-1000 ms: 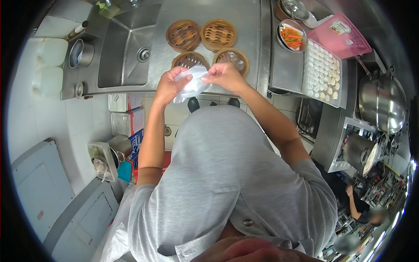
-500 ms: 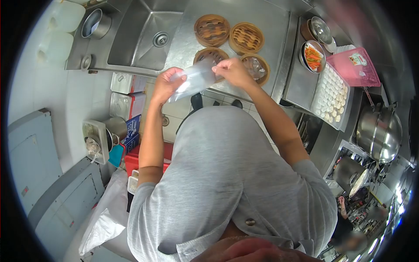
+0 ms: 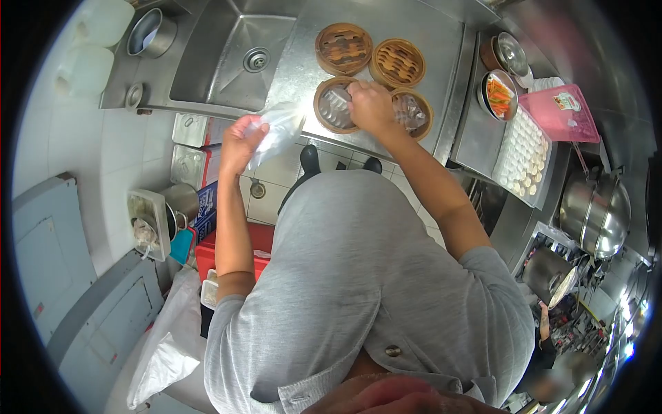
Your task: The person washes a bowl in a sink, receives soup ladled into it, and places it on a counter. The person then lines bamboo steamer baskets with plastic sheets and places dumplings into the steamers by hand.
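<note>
My left hand (image 3: 239, 143) is closed on a bunch of clear plastic sheets (image 3: 279, 134) beside the counter's front edge. In the front left bamboo steamer basket (image 3: 321, 121) lies a clear plastic sheet (image 3: 336, 107). At that basket's right rim, my right hand (image 3: 372, 107) has its fingers curled together on the sheet; its fingertips are partly hidden. Another bamboo steamer (image 3: 429, 129) to the right has crumpled clear plastic (image 3: 409, 112) inside. Behind them sit two bamboo steamers, one at left (image 3: 343, 48) and one at right (image 3: 398, 62), with slatted bottoms showing.
A sink (image 3: 227, 76) lies left of the steamers. On the right are a bowl of cut carrots (image 3: 498, 96), a tray of small pale rounds (image 3: 522, 152) and a pink plastic box (image 3: 579, 124). A red container (image 3: 238, 248) stands below at left. Another person is partly visible at lower right.
My right hand has moved from the plastic bunch to the front left steamer, where a clear sheet now lies. My left hand has shifted left and slightly down with the bunch.
</note>
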Demonstrator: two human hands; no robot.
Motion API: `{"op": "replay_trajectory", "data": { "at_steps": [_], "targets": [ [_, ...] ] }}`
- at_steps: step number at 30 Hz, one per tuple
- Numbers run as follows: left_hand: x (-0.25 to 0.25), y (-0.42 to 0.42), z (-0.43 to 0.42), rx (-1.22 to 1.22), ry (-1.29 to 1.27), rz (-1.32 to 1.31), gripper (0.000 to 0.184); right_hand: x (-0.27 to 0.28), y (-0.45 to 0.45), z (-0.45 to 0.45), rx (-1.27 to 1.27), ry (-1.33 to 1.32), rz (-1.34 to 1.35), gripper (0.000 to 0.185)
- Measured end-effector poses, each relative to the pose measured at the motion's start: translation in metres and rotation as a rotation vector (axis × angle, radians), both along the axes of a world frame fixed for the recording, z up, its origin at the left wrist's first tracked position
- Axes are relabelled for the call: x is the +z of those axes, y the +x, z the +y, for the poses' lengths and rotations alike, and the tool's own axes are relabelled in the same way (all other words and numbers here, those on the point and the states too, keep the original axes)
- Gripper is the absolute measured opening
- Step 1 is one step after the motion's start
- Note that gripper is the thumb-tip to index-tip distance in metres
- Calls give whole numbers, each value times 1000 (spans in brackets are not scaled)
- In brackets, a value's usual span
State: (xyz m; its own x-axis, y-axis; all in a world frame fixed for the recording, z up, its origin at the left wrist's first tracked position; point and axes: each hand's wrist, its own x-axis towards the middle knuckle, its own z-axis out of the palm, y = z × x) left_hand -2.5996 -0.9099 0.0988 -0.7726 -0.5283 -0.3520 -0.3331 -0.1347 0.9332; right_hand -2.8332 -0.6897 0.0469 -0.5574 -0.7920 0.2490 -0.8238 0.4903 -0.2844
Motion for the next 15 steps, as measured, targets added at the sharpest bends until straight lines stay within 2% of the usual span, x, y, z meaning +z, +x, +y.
{"op": "replay_trajectory", "data": {
  "at_steps": [3,6,9,12,15],
  "targets": [
    [0,-6,3,-30,-6,5,16,4,2,2,53,-124,-21,5],
    [-3,-15,6,-60,-29,-15,17,2,-2,8,102,-58,26,3],
    [5,-26,13,-79,-17,-26,17,6,-4,12,99,-113,-49,9],
    [8,-36,20,-113,8,-17,16,18,3,13,-17,-299,-146,21],
    [10,-47,26,-164,52,7,16,49,10,12,-145,-317,-1083,22]
  ]
}}
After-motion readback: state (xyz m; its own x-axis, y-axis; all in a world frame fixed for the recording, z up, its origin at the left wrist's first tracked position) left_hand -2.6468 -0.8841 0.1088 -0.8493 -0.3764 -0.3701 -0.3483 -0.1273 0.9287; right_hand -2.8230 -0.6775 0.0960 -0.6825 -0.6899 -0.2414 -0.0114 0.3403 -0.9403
